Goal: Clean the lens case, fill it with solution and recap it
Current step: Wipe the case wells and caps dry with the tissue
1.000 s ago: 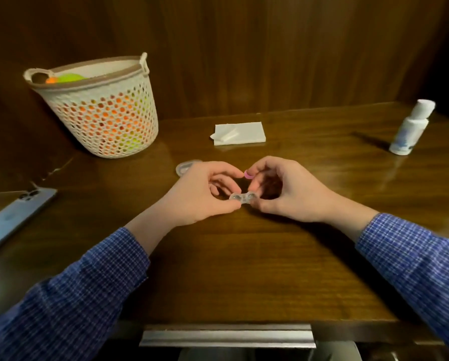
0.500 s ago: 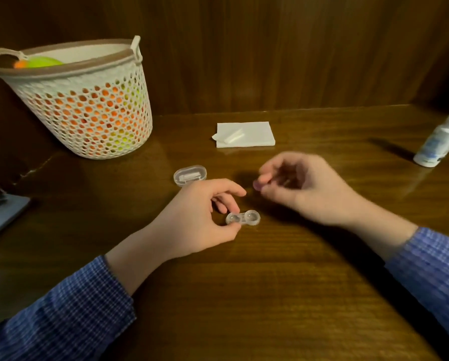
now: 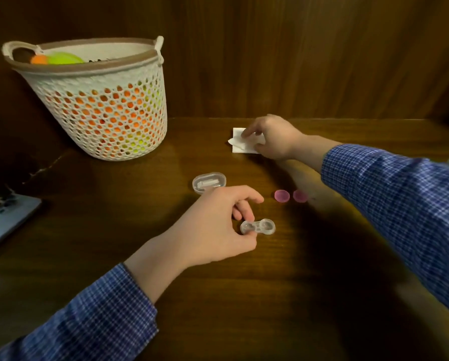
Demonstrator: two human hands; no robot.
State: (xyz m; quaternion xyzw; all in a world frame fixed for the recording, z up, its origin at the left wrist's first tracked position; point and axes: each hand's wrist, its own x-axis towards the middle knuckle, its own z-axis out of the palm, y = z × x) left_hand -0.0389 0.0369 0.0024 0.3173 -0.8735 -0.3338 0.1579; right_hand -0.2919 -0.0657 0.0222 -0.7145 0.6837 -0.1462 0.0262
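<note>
The clear two-well lens case point(image 3: 259, 226) lies uncapped on the wooden table, and my left hand point(image 3: 213, 227) pinches its left well between thumb and fingers. Two pink caps point(image 3: 281, 196) point(image 3: 300, 196) rest side by side on the table just beyond the case. Farther back, my right hand point(image 3: 270, 136) lies on the white folded tissue point(image 3: 237, 143), fingers pinching its top sheet. The solution bottle is almost out of frame at the right edge, only a blurred sliver showing.
A white perforated basket point(image 3: 101, 100) with orange and green items stands at the back left. A small clear oval container point(image 3: 209, 181) sits just behind my left hand. A phone point(image 3: 2, 220) lies at the left edge. A dark wood wall backs the table.
My right hand has set the pink cap down beside the other one and reached back to the tissue. My left hand keeps hold of the case.
</note>
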